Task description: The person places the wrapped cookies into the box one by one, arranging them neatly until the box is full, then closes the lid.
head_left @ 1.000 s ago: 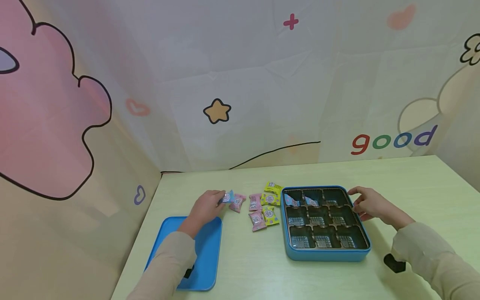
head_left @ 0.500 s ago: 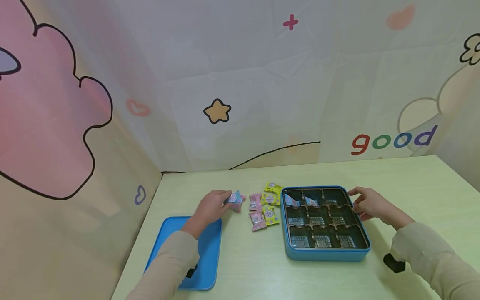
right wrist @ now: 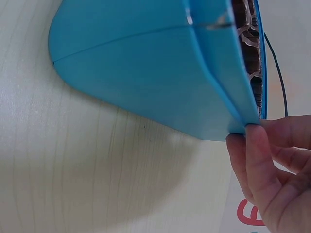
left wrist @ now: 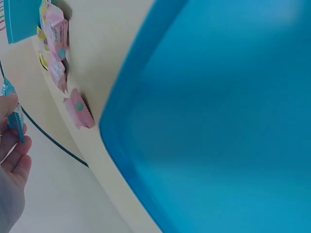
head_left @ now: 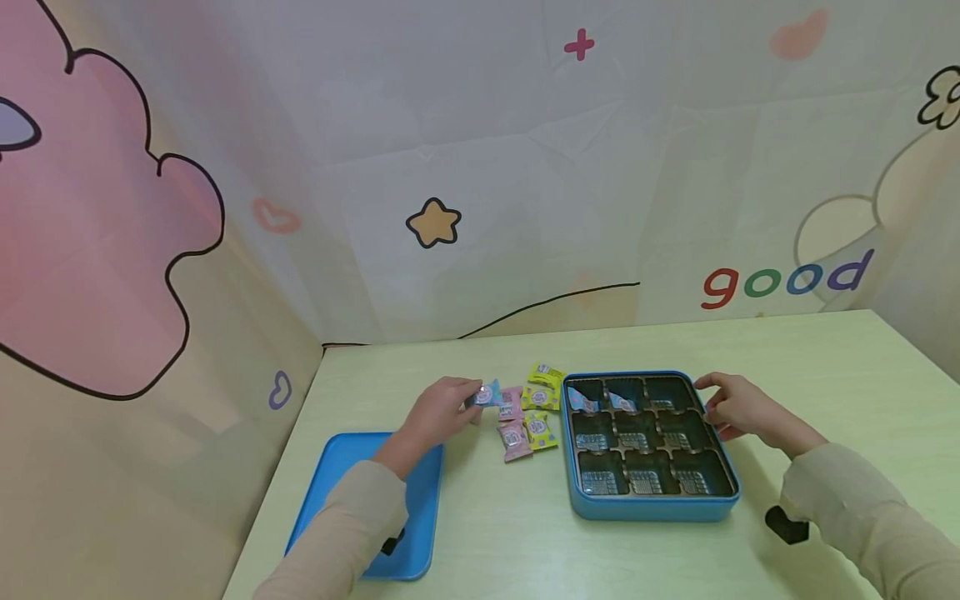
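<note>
Between thumb and fingertips, my left hand [head_left: 442, 410] pinches a blue wrapped candy [head_left: 488, 394], raised over the table left of the candy group. In the left wrist view the candy [left wrist: 15, 116] stays clear of a lone pink candy [left wrist: 79, 109], which the hand hides in the head view. Pink candies [head_left: 514, 440] and yellow candies [head_left: 540, 398] lie beside a blue tin box [head_left: 652, 509] with a black compartment tray. Two blue candies [head_left: 622, 402] sit in its back-left and back-middle compartments. My right hand [head_left: 750, 410] grips the tin's rim near its back right corner.
A blue tray [head_left: 416, 533] lies at the left, partly under my left forearm. The pale table [head_left: 495, 533] meets a printed cloth backdrop [head_left: 510, 183] at the back and left.
My left hand has moved rightward with the blue candy, passing over the lone pink candy toward the other candies. The right hand and the tin have stayed put.
</note>
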